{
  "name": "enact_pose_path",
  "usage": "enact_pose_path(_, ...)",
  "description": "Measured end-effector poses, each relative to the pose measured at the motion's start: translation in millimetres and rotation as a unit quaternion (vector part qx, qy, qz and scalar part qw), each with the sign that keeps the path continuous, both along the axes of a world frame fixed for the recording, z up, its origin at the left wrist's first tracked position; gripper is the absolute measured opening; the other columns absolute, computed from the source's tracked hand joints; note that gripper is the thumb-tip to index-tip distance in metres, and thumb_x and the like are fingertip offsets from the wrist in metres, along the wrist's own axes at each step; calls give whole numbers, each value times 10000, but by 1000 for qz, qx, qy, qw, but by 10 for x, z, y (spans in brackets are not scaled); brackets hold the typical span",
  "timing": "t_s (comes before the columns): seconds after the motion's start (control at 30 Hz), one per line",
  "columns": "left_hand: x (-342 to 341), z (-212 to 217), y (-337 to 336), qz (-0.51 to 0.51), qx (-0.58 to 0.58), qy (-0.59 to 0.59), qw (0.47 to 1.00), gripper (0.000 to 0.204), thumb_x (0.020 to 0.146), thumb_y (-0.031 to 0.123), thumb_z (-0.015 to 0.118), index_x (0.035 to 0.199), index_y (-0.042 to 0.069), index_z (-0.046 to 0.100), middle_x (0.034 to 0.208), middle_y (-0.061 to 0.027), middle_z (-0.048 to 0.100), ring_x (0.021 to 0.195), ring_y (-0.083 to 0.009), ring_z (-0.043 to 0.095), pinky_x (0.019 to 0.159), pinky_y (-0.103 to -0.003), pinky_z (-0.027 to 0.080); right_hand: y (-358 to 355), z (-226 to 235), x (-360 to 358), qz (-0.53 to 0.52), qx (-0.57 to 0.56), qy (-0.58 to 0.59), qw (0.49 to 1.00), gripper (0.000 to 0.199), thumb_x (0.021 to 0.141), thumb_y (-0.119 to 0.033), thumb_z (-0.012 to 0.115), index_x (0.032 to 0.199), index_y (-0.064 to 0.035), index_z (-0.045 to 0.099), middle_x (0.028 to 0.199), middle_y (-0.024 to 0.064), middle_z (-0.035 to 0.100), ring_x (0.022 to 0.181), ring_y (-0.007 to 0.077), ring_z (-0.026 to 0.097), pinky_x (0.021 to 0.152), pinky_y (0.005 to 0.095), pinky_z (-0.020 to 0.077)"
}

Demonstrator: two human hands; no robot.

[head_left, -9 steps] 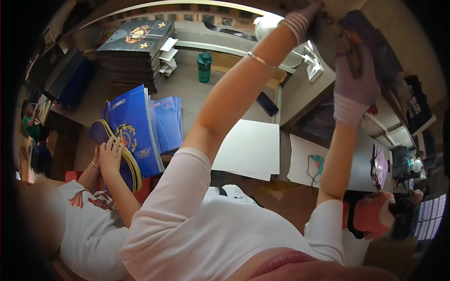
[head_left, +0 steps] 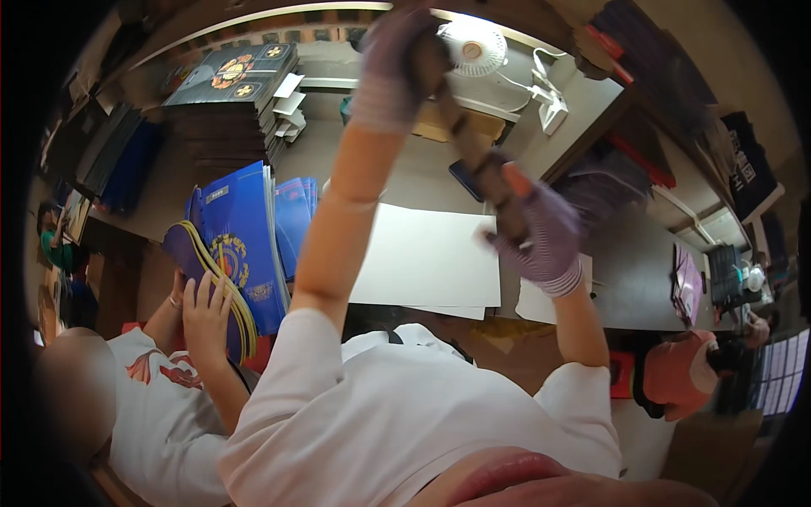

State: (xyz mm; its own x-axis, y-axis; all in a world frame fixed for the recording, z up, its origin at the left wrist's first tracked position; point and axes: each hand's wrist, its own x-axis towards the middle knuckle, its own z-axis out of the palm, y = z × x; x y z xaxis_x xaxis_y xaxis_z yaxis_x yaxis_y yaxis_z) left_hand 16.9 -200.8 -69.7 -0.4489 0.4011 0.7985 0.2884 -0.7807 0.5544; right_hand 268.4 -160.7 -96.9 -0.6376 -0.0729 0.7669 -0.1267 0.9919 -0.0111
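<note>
A long, dark, flat thing [head_left: 463, 133], seen nearly edge-on and blurred, slants over the table; its kind I cannot make out. My left hand [head_left: 393, 72], in a purple glove with a striped cuff, is closed round its upper end. At its lower end my right hand [head_left: 545, 232], gloved alike with a bare thumb tip, grips the thing. White sheets [head_left: 431, 258] lie on the table below, between my forearms. A dark phone [head_left: 466, 180] rests just behind the thing, partly covered by it.
On the left, a co-worker's hand [head_left: 207, 317] holds yellow-edged blue pieces beside blue printed folders [head_left: 245, 220]. A stack of dark printed boards [head_left: 228, 80] stands at the back left. Behind are a white fan [head_left: 476, 46] and a power strip [head_left: 551, 108]. Purple pieces [head_left: 686, 283] lie far right.
Both hands have swung from the upper right leftward, the right one also down toward me, bringing the dark thing over the table. My left arm now covers most of the green bottle.
</note>
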Motion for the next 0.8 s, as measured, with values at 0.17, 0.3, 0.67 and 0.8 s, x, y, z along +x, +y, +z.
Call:
enact_pose_path(0.17, -395, -682, -973, -285, 8, -213, 934, 369, 944, 285, 517, 1198, 17, 523, 908, -33, 468, 739, -172, 460, 632, -325, 385, 675, 360, 48, -66, 128, -76, 987, 991, 695, -394, 827, 1494, -80, 330, 1514, 174, 366, 1400, 359, 343, 1145, 456, 286)
enact_pose_path(0.3, -759, -1475, -1413, -323, 54, -327, 886, 391, 947, 322, 526, 1211, 35, 512, 886, -26, 433, 746, -164, 429, 652, -296, 360, 1705, 1236, -389, -315, 210, -57, 924, 815, 759, -406, 753, 1448, -123, 425, 1409, 197, 498, 1299, 344, 480, 1075, 414, 381)
enact_pose_path(0.67, -421, -1999, -1822, -154, 51, -453, 877, 354, 927, 191, 632, 1223, 68, 482, 879, -63, 563, 714, -207, 587, 613, -345, 516, 2924, 2730, -1054, -379, 29, 184, 906, 572, 825, -360, 668, 1259, 2, 581, 1198, 250, 631, 1118, 387, 600, 950, 400, 475)
enact_pose_path(0.8, -518, -2199, -1947, -159, 61, -441, 881, 357, 921, 216, 652, 1207, 72, 494, 881, -56, 562, 711, -203, 583, 623, -337, 511, 3077, 3032, -1011, -313, 40, 283, 906, 549, 799, -326, 667, 1209, 30, 585, 1090, 254, 656, 1012, 411, 623, 878, 461, 491)
